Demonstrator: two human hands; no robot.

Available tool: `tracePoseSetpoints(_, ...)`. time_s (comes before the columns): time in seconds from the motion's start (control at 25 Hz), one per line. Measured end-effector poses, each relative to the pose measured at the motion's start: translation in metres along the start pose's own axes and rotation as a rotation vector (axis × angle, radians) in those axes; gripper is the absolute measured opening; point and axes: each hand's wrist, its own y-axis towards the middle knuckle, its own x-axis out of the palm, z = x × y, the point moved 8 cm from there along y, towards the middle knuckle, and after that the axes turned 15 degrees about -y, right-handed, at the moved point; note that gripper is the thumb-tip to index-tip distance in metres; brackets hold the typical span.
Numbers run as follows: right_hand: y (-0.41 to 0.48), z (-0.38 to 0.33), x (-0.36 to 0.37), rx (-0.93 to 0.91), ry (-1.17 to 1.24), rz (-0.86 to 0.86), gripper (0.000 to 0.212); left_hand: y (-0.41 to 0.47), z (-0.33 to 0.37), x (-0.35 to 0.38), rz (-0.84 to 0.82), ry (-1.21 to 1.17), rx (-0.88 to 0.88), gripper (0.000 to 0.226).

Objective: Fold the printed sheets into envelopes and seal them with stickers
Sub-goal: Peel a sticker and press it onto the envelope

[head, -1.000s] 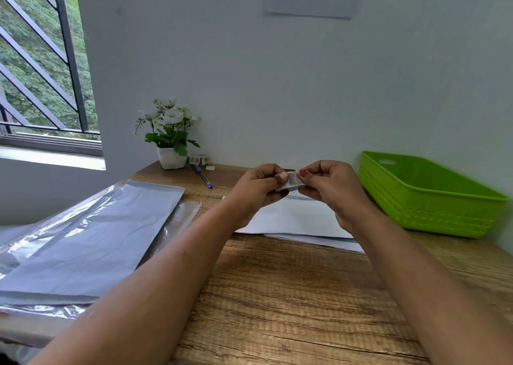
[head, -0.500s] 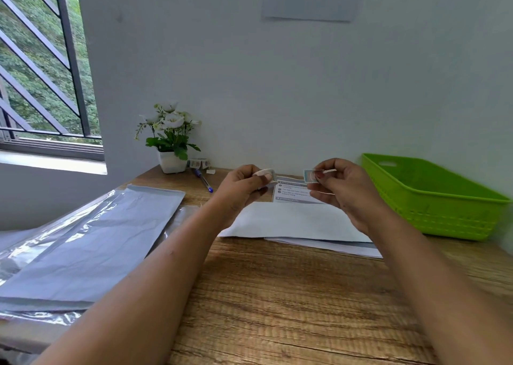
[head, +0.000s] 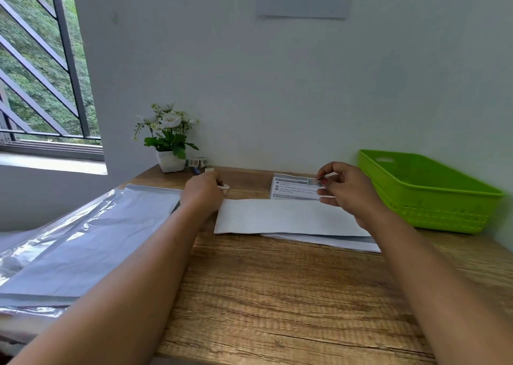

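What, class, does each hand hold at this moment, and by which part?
The right hand pinches a small sticker by its edge at the fingertips. The left hand pinches a white strip, probably peeled backing, by one end.

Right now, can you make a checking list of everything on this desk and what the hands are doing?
Surface: wooden desk, bare at the front.
Job's things: folded white sheet lying flat; printed paper behind it; more sheets underneath.
Clutter: flower pot, sticker roll, pen, shiny plastic sleeves, green basket.
Hands: left hand pinches a white strip; right hand pinches a small sticker above the printed paper.
Cables: nothing seen.
Surroundings: plain wall, barred window with trees outside.
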Motion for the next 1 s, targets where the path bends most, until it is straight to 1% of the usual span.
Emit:
tracePoseSetpoints(0.08, 0.003, 0.004, -0.004, -0.005, -0.072, 0.025, 0.023, 0.005, -0.012, -0.008, 0.044, 0.203, -0.057, 0.023)
tracePoseSetpoints(0.16, 0.006, 0.005, -0.012, -0.031, -0.183, 0.075, 0.024, 0.008, -0.021, -0.019, 0.107, 0.342, -0.103, 0.025)
tracePoseSetpoints(0.28, 0.01, 0.003, -0.029, -0.133, -0.457, 0.158, 0.035, 0.009, -0.026, -0.03, 0.165, 0.523, -0.166, 0.023)
tracePoseSetpoints(0.36, 0.014, 0.005, -0.032, -0.194, -0.624, 0.139, 0.038, 0.006, -0.024, -0.031, 0.187, 0.578, -0.188, 0.028)
tracePoseSetpoints(0.4, 0.016, 0.008, -0.032, -0.216, -0.689, 0.116, 0.039, 0.005, -0.02, -0.028, 0.191, 0.587, -0.185, 0.035)
tracePoseSetpoints(0.48, 0.02, 0.015, -0.033, -0.228, -0.775, 0.088, 0.038, 0.004, -0.002, -0.018, 0.176, 0.553, -0.147, 0.045)
tracePoseSetpoints(0.56, 0.023, 0.024, -0.036, -0.216, -0.797, 0.084, 0.038, 0.006, 0.031, 0.002, 0.12, 0.486, -0.039, 0.045)
tracePoseSetpoints(0.64, 0.024, 0.031, -0.039, -0.194, -0.798, 0.078, 0.04, 0.004, 0.077, 0.032, 0.003, 0.435, 0.158, 0.039)
tracePoseSetpoints(0.72, 0.024, 0.038, -0.039, -0.173, -0.794, 0.061, 0.042, -0.01, 0.119, 0.072, -0.209, 0.31, 0.338, 0.037)
tracePoseSetpoints(0.76, 0.024, 0.039, -0.039, -0.169, -0.799, 0.06, 0.042, -0.02, 0.133, 0.095, -0.326, 0.256, 0.393, 0.039)
tracePoseSetpoints(0.8, 0.025, 0.04, -0.038, -0.174, -0.815, 0.067, 0.041, -0.031, 0.142, 0.116, -0.42, 0.227, 0.431, 0.043)
tracePoseSetpoints(0.84, 0.026, 0.04, -0.037, -0.182, -0.831, 0.071, 0.041, -0.039, 0.144, 0.133, -0.48, 0.213, 0.447, 0.046)
tracePoseSetpoints(1.0, 0.028, 0.039, -0.028, -0.223, -0.882, 0.052, 0.045, -0.049, 0.125, 0.167, -0.545, 0.19, 0.393, 0.057)
